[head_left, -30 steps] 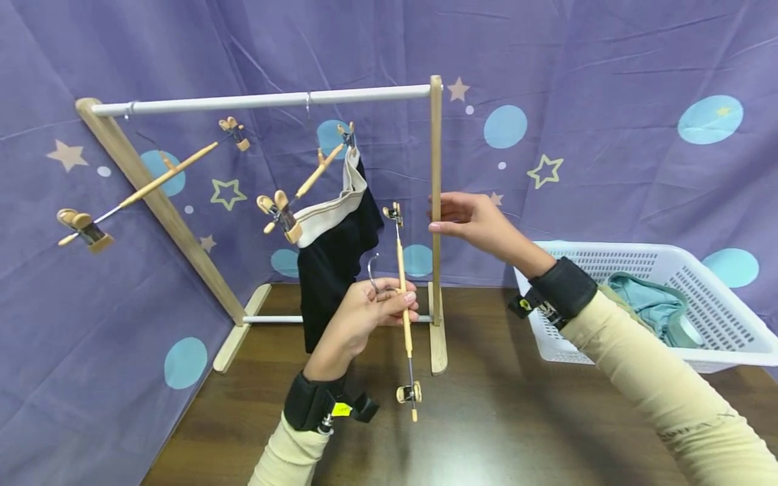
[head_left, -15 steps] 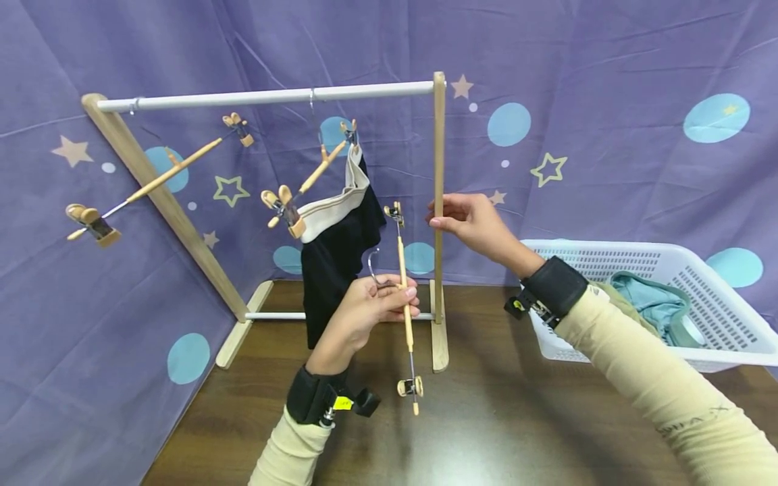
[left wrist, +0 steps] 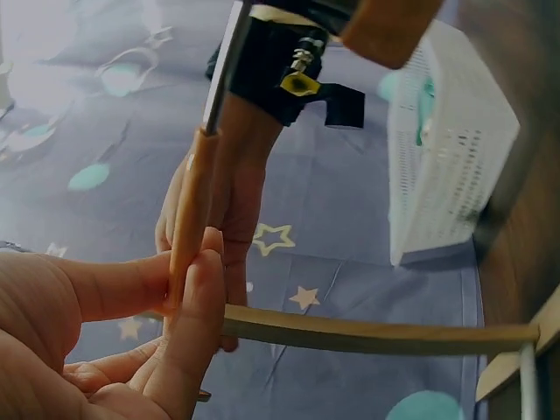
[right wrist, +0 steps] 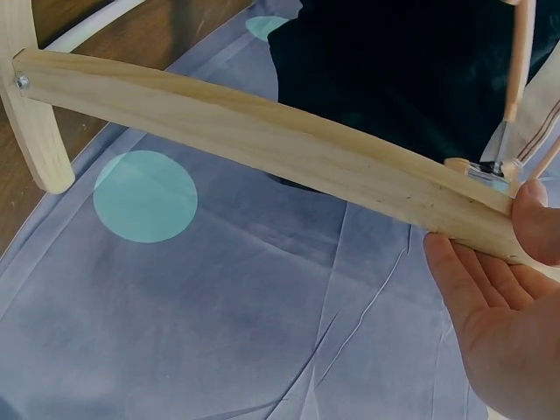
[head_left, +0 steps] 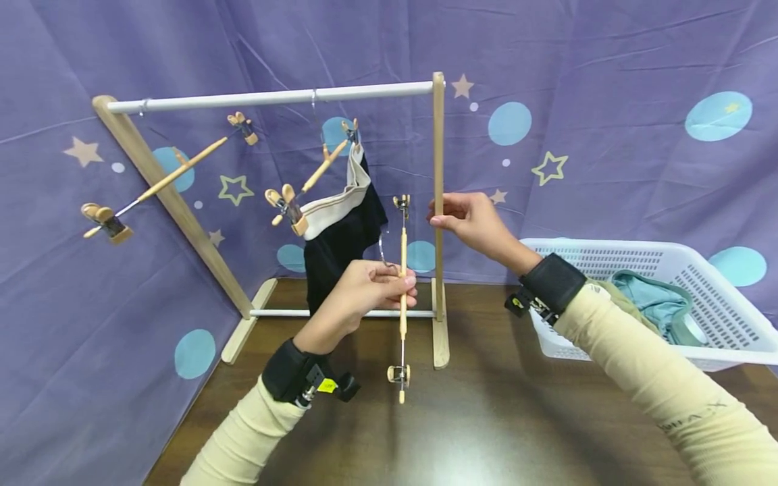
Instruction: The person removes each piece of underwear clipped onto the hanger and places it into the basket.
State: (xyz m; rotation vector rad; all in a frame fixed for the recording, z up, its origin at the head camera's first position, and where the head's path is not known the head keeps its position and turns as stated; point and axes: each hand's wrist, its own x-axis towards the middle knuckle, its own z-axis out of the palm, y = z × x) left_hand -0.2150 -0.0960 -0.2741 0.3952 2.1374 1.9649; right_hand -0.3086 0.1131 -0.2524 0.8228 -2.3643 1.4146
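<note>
My left hand [head_left: 365, 290] pinches the wooden middle of a clip hanger [head_left: 404, 320] between thumb and fingers. The hanger points away from me, a clip near each end, its metal hook to the left. In the left wrist view, its wooden bar [left wrist: 194, 206] passes between thumb and fingertips. My right hand [head_left: 471, 217] grips the right post [head_left: 438, 142] of a wooden rack, thumb and fingers on opposite sides of the wood in the right wrist view. A black garment [head_left: 337, 260] with a white waistband hangs from another clip hanger [head_left: 322, 169] on the rack.
A bare clip hanger [head_left: 182, 170] hangs at the left of the rack's white top bar [head_left: 243, 100]. To the right, a white perforated basket [head_left: 744, 317] holds teal cloth [head_left: 656, 300] and olive cloth. The rack's feet stand on a brown wooden table [head_left: 486, 425] before a purple curtain.
My left hand has moved slightly up and forward with the hanger, whose near end has swung a little left. My right hand's fingers have drawn in on the post.
</note>
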